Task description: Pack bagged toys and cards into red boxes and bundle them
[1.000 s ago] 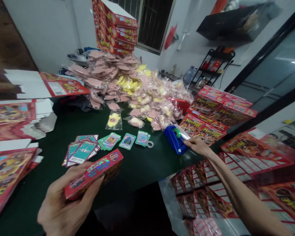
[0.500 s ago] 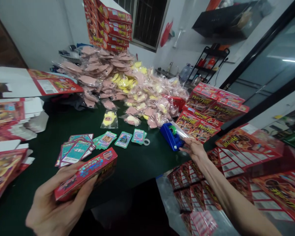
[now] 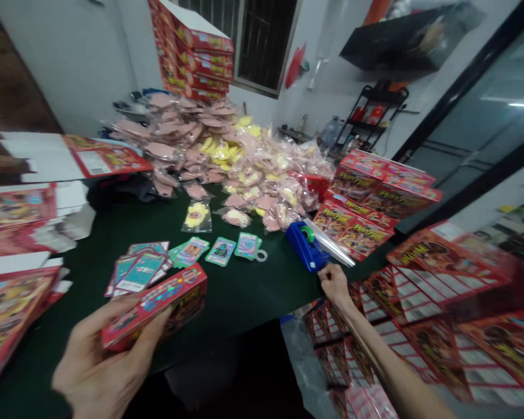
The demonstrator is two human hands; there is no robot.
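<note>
My left hand [image 3: 102, 355] grips a small red printed box [image 3: 157, 305] with its fingers wrapped round one end, holding it tilted above the dark green table. At the near end of a blue tape dispenser [image 3: 304, 247] with a green core is my right hand [image 3: 334, 284]. Its fingers are closed in a pinch there; what lies between them is too small to make out. Beyond the red box, cards with teal backs [image 3: 137, 270] are spread in a loose pile. Smaller card stacks [image 3: 220, 251] and a pale ring [image 3: 261, 256] lie to their right.
A large heap of bagged pink and yellow items [image 3: 227, 157] fills the back of the table. Flattened cartons [image 3: 17, 215] are stacked at the left. Red boxes [image 3: 358, 224] stand behind the dispenser, and filled display boxes [image 3: 445, 273] crowd the right side.
My right hand has drawn in from beside the dispenser to its near end, and its fingers have closed. My left hand still holds the red box, nearly unmoved.
</note>
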